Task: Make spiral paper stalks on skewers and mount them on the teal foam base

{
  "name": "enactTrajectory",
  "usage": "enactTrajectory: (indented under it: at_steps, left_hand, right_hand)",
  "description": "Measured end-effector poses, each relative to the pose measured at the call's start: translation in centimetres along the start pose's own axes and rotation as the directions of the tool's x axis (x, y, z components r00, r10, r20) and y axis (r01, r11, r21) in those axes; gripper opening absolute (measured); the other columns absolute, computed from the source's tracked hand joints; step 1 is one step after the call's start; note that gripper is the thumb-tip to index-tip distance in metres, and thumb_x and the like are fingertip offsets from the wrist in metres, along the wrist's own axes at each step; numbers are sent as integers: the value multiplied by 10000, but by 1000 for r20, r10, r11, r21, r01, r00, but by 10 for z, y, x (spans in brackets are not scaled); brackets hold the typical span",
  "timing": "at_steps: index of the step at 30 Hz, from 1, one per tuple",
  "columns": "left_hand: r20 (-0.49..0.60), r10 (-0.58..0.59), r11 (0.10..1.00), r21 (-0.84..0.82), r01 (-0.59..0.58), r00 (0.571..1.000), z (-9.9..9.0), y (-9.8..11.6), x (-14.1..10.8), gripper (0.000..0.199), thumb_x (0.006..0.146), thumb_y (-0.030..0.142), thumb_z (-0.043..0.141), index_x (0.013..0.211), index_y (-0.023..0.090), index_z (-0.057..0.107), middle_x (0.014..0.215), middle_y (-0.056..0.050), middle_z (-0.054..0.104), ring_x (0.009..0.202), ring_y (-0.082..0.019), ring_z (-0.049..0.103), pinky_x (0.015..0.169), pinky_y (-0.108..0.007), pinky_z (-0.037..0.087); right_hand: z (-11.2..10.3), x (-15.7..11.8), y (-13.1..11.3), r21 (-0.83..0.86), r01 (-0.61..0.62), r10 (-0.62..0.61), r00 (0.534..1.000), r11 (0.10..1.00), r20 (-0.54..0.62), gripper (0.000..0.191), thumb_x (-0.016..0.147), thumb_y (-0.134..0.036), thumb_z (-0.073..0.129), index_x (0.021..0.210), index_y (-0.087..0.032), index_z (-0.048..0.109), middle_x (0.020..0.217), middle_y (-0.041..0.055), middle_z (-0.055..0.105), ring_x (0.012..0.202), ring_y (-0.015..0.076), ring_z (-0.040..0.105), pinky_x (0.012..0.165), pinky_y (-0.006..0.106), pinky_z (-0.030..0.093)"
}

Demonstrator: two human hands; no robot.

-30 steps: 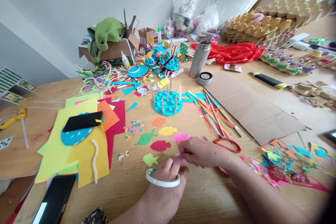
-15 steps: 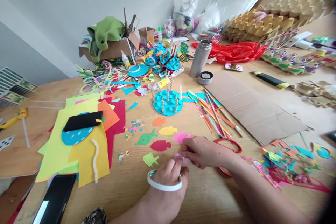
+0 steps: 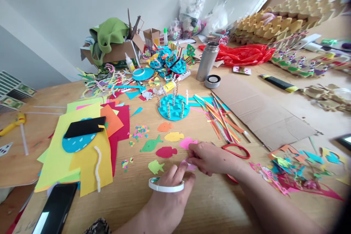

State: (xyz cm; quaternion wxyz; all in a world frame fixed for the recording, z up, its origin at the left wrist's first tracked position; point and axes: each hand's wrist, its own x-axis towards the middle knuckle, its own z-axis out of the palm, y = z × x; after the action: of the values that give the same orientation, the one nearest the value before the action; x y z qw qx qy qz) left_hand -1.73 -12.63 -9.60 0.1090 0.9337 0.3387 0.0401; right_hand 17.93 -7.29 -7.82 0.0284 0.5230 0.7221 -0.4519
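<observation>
Several paper fish lie mid-table: orange [image 3: 165, 127], yellow [image 3: 174, 136], green [image 3: 151, 144], red [image 3: 166, 151], lime [image 3: 156, 167] and pink [image 3: 187, 142]. Below the pink fish, a lilac paper piece [image 3: 191, 166] lies partly hidden under the fingers. My left hand [image 3: 174, 186] carries a roll of white tape [image 3: 166, 185] around its fingers, with fingertips at the lilac piece's left edge. My right hand [image 3: 204, 157] has bent fingers pressed at the lilac piece and the pink fish's edge; what they pinch, if anything, is hidden. A blue disc [image 3: 175, 111] with twisted posts stands behind the fish.
Red-handled scissors [image 3: 236, 150] lie by my right wrist, near paper strips and cardboard [image 3: 260, 109]. Coloured sheets [image 3: 60, 142] and phones [image 3: 56, 210] are at left, paper scraps [image 3: 290, 170] at right. A metal flask [image 3: 207, 62] stands behind.
My left hand has shifted slightly left and down, its fingers a little straighter, and the tape roll moved left with it. My right hand stays at the lilac piece. The view shifted slightly.
</observation>
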Motion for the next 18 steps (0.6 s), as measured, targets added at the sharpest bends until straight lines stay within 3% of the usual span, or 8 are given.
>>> enactTrajectory:
  at_steps: [5, 10, 12, 15, 18]
  left_hand:
    - [41, -14, 969, -247, 24, 999, -16, -5, 0, 524, 796, -28, 402, 1195, 274, 557, 1304, -21, 517, 1110, -184, 495, 917, -355, 479]
    - [143, 1, 853, -516, 74, 990, -40, -11, -2, 592, 796, -32, 382, 1213, 344, 569, 1349, 10, 484, 1236, -182, 435, 1028, -387, 392]
    - [175, 37, 765, -638, 85, 984, -47, -14, -3, 593, 807, -30, 361, 1211, 344, 582, 1377, -1, 461, 1265, -194, 415, 1053, -389, 356]
    - [210, 81, 580, -805, 125, 974, -48, -19, -5, 538, 853, 21, 351, 1241, 323, 569, 1339, -48, 488, 1104, -175, 538, 916, -302, 458]
    - [189, 104, 280, -948, 153, 977, -42, -23, -6, 492, 911, 125, 377, 1346, 345, 440, 1207, -84, 579, 805, -106, 594, 690, -216, 492]
  right_hand:
    - [3, 1, 2, 29, 8, -7, 1000, 1000, -27, 105, 841, -223, 445, 757, -182, 493, 496, -20, 596, 404, 90, 546, 457, 179, 357]
    - [4, -1, 11, 311, 55, -80, 994, 949, 69, 180, 878, -340, 447, 798, -183, 487, 582, -19, 586, 449, 97, 573, 398, 166, 392]
    - [3, -3, 11, 393, 72, -98, 994, 917, 46, 206, 880, -373, 458, 824, -179, 494, 572, -28, 561, 438, 94, 558, 386, 167, 397]
    - [3, -9, 3, 440, 171, -158, 985, 882, -67, 203, 881, -371, 480, 839, -174, 510, 567, -40, 535, 430, 75, 512, 399, 167, 391]
    - [3, -15, -11, 462, 286, -245, 958, 840, -148, 193, 883, -355, 495, 831, -170, 517, 575, -41, 525, 447, 67, 485, 415, 167, 369]
